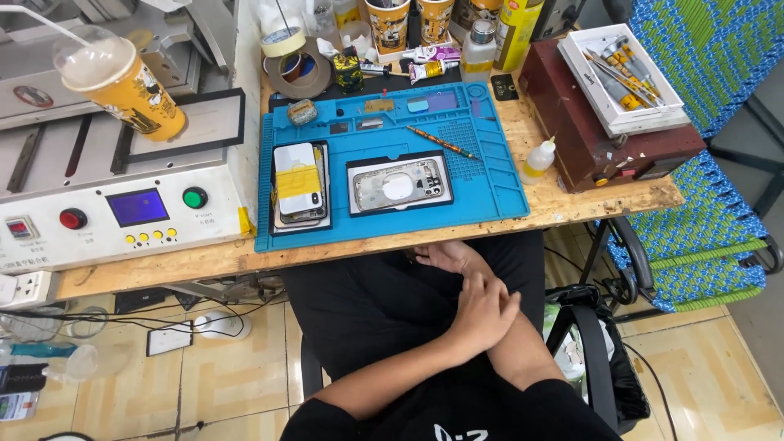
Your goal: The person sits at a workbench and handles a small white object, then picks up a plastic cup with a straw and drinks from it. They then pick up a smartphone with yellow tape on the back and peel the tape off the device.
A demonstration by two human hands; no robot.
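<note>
Just two crossed hands: left hand [483,310], right hand [445,256].

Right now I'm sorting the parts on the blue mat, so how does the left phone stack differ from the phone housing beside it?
The phone stack stands lengthwise away from the person; the phone housing lies crosswise. The stack is several pieces piled, topped by a white back with a yellow band; the housing is a single silver shell with a round white spot. Both rest on the blue mat, untouched by the left hand or right hand.
</note>
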